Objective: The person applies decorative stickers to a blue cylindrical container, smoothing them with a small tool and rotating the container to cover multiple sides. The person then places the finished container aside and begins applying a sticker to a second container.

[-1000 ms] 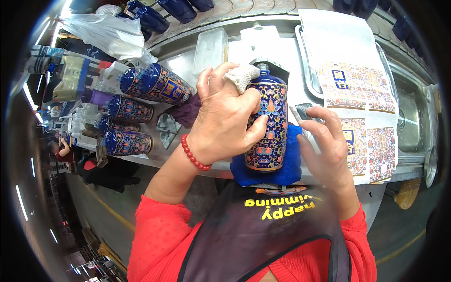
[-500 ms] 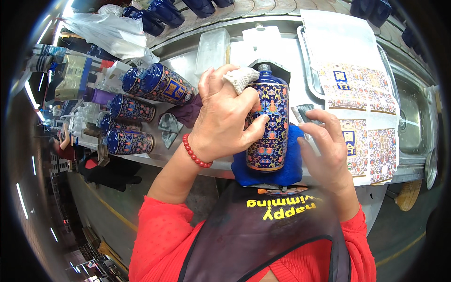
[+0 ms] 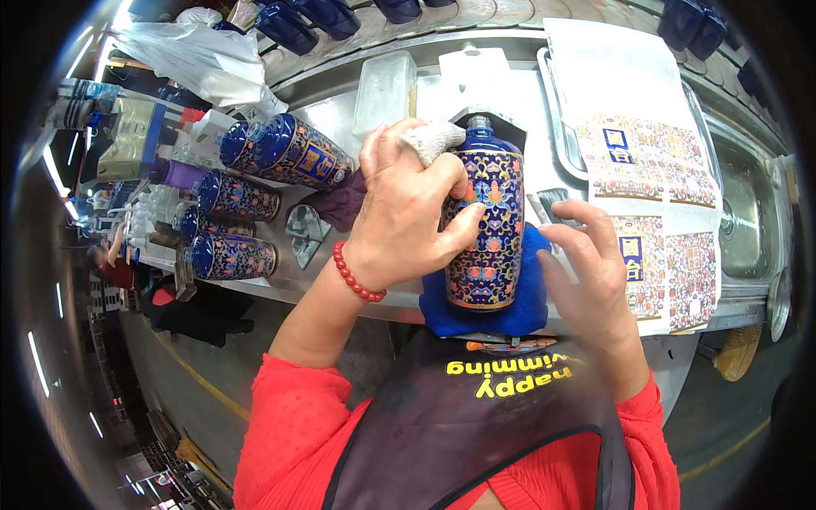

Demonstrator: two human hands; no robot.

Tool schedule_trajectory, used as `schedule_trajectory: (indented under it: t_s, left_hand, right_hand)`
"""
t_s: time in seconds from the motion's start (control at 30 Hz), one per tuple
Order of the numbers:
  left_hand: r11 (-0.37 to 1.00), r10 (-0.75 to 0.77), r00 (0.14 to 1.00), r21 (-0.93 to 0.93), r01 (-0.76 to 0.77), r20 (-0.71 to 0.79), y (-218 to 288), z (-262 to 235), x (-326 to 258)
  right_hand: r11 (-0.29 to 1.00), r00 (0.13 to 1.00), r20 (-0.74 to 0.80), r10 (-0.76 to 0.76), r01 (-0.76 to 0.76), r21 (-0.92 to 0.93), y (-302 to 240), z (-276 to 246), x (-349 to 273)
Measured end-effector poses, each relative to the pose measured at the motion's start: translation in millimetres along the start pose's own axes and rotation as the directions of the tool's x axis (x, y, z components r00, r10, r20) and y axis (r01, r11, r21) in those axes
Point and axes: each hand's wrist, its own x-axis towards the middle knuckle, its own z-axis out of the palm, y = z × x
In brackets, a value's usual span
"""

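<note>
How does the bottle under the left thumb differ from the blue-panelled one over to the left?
The handled bottle shows flowers and scrolls but no panel; the panelled bottle shows a blue panel. The left hand touches the handled bottle; no hand touches the panelled bottle. Both are dark blue with colourful floral patterns.

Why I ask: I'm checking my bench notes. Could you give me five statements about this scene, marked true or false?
1. The left hand touches the patterned bottle. True.
2. The white cloth is in the right hand. False: the white cloth is in the left hand.
3. A blue cloth lies under the bottle's lower end. True.
4. The red bead bracelet circles the right wrist. False: the red bead bracelet is on the left wrist.
5. Printed sheets lie right of the bottle. True.
</note>
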Motion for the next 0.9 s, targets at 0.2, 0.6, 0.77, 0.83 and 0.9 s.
schedule_trajectory:
  t_s: [0.2, 0.6, 0.77, 0.83, 0.9]
  left_hand:
    - [0.988, -0.028, 0.979, -0.155, -0.003, -0.202, -0.4, 8.9, -16.3]
    - [0.978, 0.202, 0.964, 0.081, -0.191, -0.173, -6.5, 23.9, -47.2]
    - [0.993, 0.103, 0.971, -0.028, -0.111, -0.215, -10.2, 28.9, -54.9]
    - [0.994, 0.104, 0.965, 0.006, -0.106, -0.239, -9.1, 32.8, -59.5]
    - [0.996, 0.089, 0.958, 0.009, -0.090, -0.272, -7.7, 36.3, -63.2]
  right_hand:
    - [1.000, 1.000, -0.017, -0.016, 0.016, -0.011, 1.8, 0.2, -0.4]
    - [1.000, 1.000, -0.006, -0.017, 0.017, -0.010, -0.1, 1.6, 0.6]
    - [1.000, 1.000, 0.013, -0.017, 0.017, 0.013, -2.9, 4.5, 4.2]
    - [0.999, 0.999, 0.026, -0.036, 0.036, 0.028, -5.3, 8.2, 7.6]
    - [0.998, 0.997, 0.056, -0.061, 0.061, -0.006, -8.1, 9.5, 11.2]
